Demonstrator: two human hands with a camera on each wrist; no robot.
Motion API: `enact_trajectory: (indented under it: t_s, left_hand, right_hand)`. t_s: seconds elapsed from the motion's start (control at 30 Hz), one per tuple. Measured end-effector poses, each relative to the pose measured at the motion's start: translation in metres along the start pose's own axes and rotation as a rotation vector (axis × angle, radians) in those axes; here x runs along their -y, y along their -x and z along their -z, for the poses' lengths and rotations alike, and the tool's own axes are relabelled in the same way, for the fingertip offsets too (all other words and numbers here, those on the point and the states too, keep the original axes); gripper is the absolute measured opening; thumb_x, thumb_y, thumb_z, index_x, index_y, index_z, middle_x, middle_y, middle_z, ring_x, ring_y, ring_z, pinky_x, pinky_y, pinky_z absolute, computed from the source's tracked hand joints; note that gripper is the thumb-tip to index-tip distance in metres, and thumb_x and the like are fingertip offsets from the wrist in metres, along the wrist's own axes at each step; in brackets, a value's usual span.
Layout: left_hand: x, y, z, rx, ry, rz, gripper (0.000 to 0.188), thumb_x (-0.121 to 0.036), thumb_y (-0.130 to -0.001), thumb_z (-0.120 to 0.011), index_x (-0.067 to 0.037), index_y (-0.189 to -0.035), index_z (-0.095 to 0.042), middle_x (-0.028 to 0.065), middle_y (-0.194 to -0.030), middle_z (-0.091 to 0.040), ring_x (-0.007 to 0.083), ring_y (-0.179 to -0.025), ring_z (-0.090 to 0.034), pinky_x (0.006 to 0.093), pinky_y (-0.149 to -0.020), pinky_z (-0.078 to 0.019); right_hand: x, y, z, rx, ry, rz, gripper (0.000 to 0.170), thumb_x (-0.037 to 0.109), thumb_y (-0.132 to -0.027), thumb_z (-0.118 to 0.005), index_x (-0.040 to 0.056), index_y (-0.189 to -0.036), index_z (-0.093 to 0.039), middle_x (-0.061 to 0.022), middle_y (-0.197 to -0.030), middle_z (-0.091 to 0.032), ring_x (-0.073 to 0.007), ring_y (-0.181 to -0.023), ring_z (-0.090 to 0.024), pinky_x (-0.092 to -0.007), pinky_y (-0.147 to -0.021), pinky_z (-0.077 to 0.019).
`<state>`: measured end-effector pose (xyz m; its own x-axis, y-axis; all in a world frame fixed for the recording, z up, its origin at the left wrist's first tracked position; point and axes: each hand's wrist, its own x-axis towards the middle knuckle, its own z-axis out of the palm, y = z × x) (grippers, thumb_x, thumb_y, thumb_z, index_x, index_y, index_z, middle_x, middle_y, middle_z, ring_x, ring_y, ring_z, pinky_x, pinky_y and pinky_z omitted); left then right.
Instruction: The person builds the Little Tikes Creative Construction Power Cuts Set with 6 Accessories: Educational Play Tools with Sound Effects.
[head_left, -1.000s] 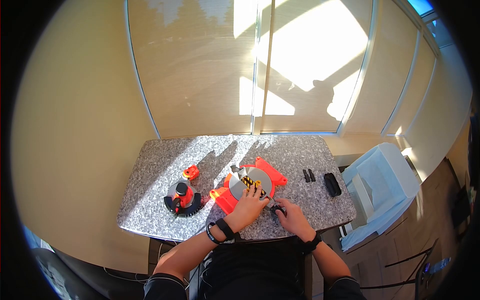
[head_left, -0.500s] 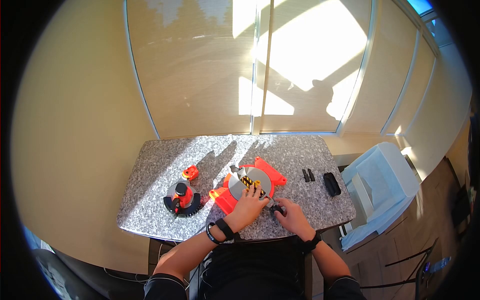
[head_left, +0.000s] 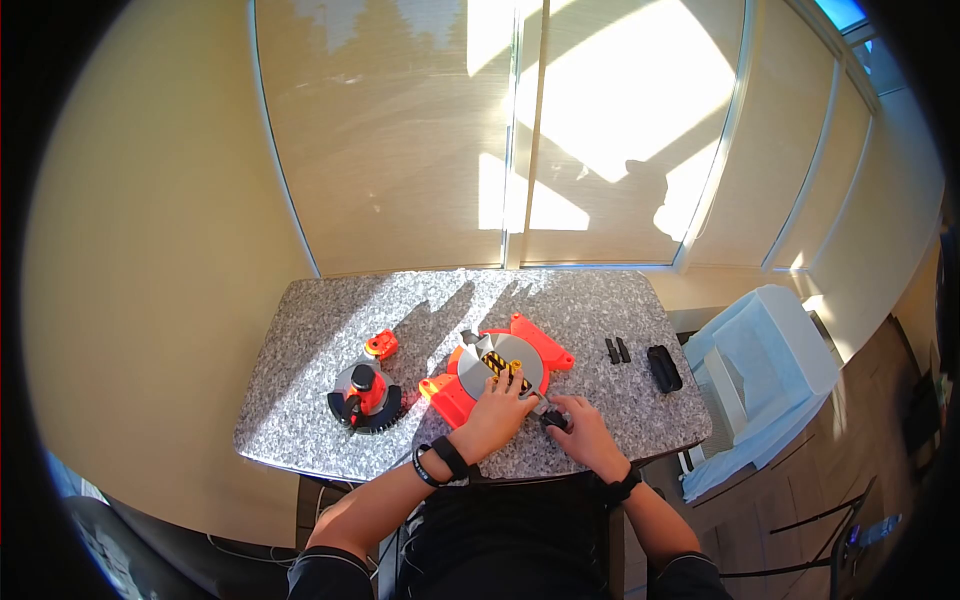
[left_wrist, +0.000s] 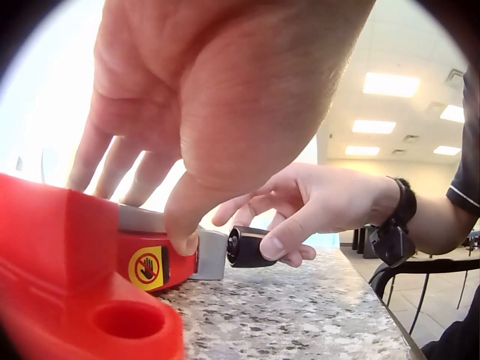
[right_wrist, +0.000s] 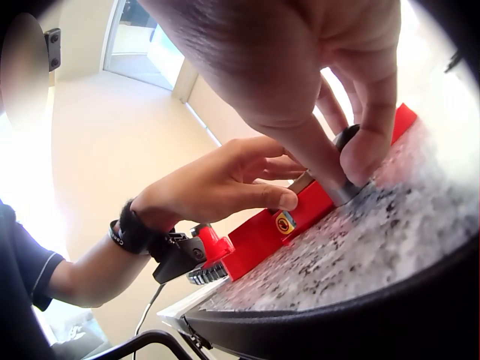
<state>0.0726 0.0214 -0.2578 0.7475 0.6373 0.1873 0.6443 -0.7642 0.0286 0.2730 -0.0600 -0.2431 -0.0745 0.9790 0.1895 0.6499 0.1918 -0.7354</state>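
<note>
A red base with a round grey disc (head_left: 478,377) and a black-and-yellow striped strip (head_left: 493,363) lies on the table. The left hand (head_left: 495,417) rests on it, fingers extended over the disc; in the left wrist view its thumb touches the red front edge beside a yellow warning sticker (left_wrist: 146,268). A grey arm (left_wrist: 211,255) juts from that edge. At its end, the right hand (head_left: 590,442) pinches a black knob (left_wrist: 249,247) between thumb and fingers. In the right wrist view the fingers of the right hand (right_wrist: 300,67) partly hide the knob.
On the speckled table (head_left: 570,300), a red-and-black saw part (head_left: 369,392) and a small red piece (head_left: 381,345) stand left of the base. Two black pieces (head_left: 617,351) and a black tray (head_left: 664,370) lie at right. A covered chair (head_left: 765,370) stands beyond.
The right hand's fingers have shifted slightly around the black knob, which appears turned a little. The left hand and the red base have stayed in place.
</note>
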Motion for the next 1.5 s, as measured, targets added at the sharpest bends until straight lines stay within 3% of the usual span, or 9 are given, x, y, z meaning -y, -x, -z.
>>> enact_trajectory:
  t_s: [0.23, 0.33, 0.67, 0.73, 0.77, 0.83, 1.13, 1.5]
  left_hand:
    - [0.0, 0.0, 0.0, 0.004, -0.021, -0.003, 0.04, -0.012, -0.096, -0.06, -0.016, -0.135, -0.057, 0.0338, -0.152, -0.044, 0.0528, -0.138, -0.047, 0.0593, -0.111, -0.0404]
    - [0.0, 0.0, -0.002, -0.001, -0.013, 0.005, 0.04, -0.012, -0.096, -0.06, -0.016, -0.135, -0.057, 0.0338, -0.152, -0.044, 0.0527, -0.138, -0.046, 0.0594, -0.111, -0.04]
    - [-0.001, -0.001, -0.002, 0.001, -0.012, 0.007, 0.035, -0.013, -0.097, -0.058, -0.016, -0.132, -0.056, 0.0353, -0.152, -0.043, 0.054, -0.139, -0.045, 0.0595, -0.111, -0.0399]
    - [-0.001, -0.001, -0.002, -0.004, 0.001, 0.006, 0.034, -0.013, -0.097, -0.058, -0.015, -0.131, -0.056, 0.0359, -0.152, -0.043, 0.0546, -0.139, -0.045, 0.06, -0.111, -0.0398]
    - [-0.002, -0.001, -0.002, -0.004, 0.001, 0.005, 0.034, -0.013, -0.097, -0.058, -0.015, -0.131, -0.056, 0.0359, -0.152, -0.043, 0.0546, -0.139, -0.045, 0.06, -0.111, -0.0398]
    - [-0.002, -0.001, -0.002, -0.003, 0.002, 0.01, 0.034, -0.012, -0.097, -0.058, -0.015, -0.131, -0.056, 0.036, -0.152, -0.043, 0.0546, -0.139, -0.045, 0.0602, -0.111, -0.04]
    - [-0.003, 0.0, 0.0, -0.015, 0.0, 0.008, 0.033, -0.013, -0.097, -0.059, -0.015, -0.13, -0.056, 0.0345, -0.152, -0.044, 0.0548, -0.139, -0.045, 0.0603, -0.11, -0.0407]
    - [-0.003, 0.0, -0.007, -0.047, 0.001, 0.008, 0.028, -0.016, -0.099, -0.058, -0.014, -0.127, -0.057, 0.0342, -0.15, -0.045, 0.0552, -0.138, -0.045, 0.0605, -0.111, -0.0396]
  right_hand:
    - [-0.004, -0.001, -0.001, 0.02, 0.002, -0.051, 0.051, 0.009, -0.082, -0.08, 0.0012, -0.129, -0.062, -0.0215, -0.114, -0.069, -0.0327, -0.085, -0.071, -0.04, -0.077, -0.0581]
    - [-0.004, 0.0, -0.003, -0.007, 0.027, 0.021, 0.052, 0.008, -0.081, -0.081, 0.001, -0.129, -0.062, -0.0206, -0.113, -0.068, -0.0337, -0.086, -0.071, -0.0397, -0.077, -0.0582]
    - [-0.006, 0.001, -0.004, -0.025, 0.013, 0.011, 0.049, 0.006, -0.083, -0.078, 0.0008, -0.129, -0.061, -0.0197, -0.111, -0.068, -0.0327, -0.085, -0.071, -0.0388, -0.075, -0.0579]
    - [-0.012, 0.0, -0.008, -0.061, 0.015, 0.044, 0.048, 0.009, -0.085, -0.078, 0.0025, -0.13, -0.063, -0.017, -0.107, -0.07, -0.0235, -0.071, -0.07, -0.0363, -0.068, -0.0576]
    - [-0.011, 0.0, -0.007, -0.062, 0.015, 0.044, 0.048, 0.009, -0.085, -0.078, 0.0025, -0.13, -0.063, -0.017, -0.107, -0.07, -0.0235, -0.071, -0.07, -0.0363, -0.068, -0.0576]
    - [-0.005, 0.001, -0.004, -0.031, 0.011, -0.014, 0.044, 0.01, -0.087, -0.076, 0.0008, -0.128, -0.062, -0.0205, -0.106, -0.072, -0.0327, -0.078, -0.072, -0.0401, -0.074, -0.0578]
    - [0.0, 0.002, -0.002, 0.011, 0.018, -0.01, 0.054, 0.006, -0.078, -0.083, 0.0011, -0.128, -0.061, -0.018, -0.114, -0.065, -0.0325, -0.087, -0.071, -0.0396, -0.076, -0.0585]
    - [-0.002, 0.003, -0.006, -0.027, 0.021, 0.015, 0.048, 0.006, -0.083, -0.079, 0.0015, -0.127, -0.061, -0.0182, -0.112, -0.063, -0.0353, -0.094, -0.069, -0.0403, -0.078, -0.0581]
